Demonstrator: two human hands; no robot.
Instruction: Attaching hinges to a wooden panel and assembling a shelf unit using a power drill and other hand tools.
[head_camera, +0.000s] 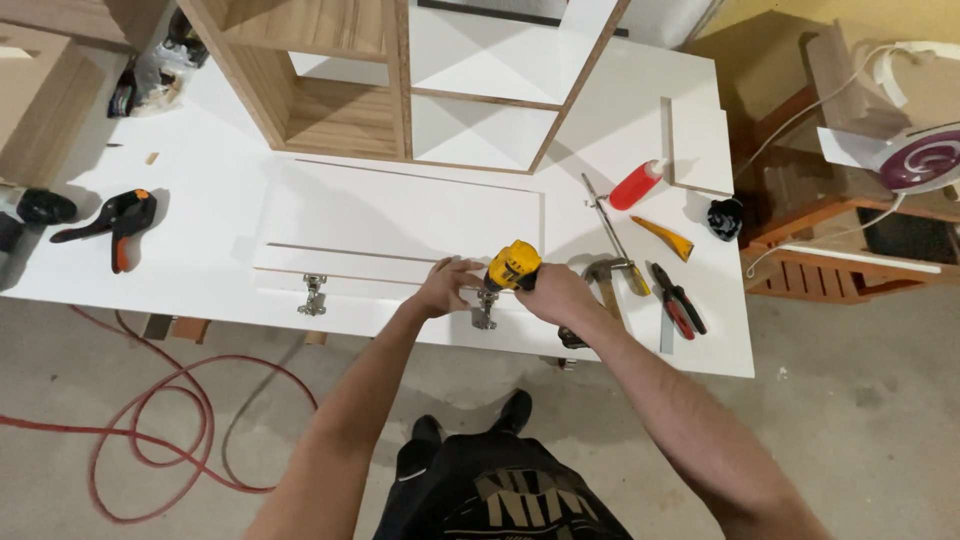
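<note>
Two hinges sat on the white door panel (400, 215) at the counter's (200, 190) near edge. Far left lay a black and orange spring clamp (118, 222). The left hinge (313, 295) stood alone, apparently already fixed. Left hand (445, 287) pinched around the right hinge (484, 308), grip narrow, steadying it. Right hand (556, 293) wrapped tight on the yellow driver (513, 266), its nose down at that hinge. Judged: screwing the second hinge down. Next called for holding the bit square while seating the screws. Further right: hammer (603, 272), red-handled pliers (678, 300), red glue bottle (637, 184).
</note>
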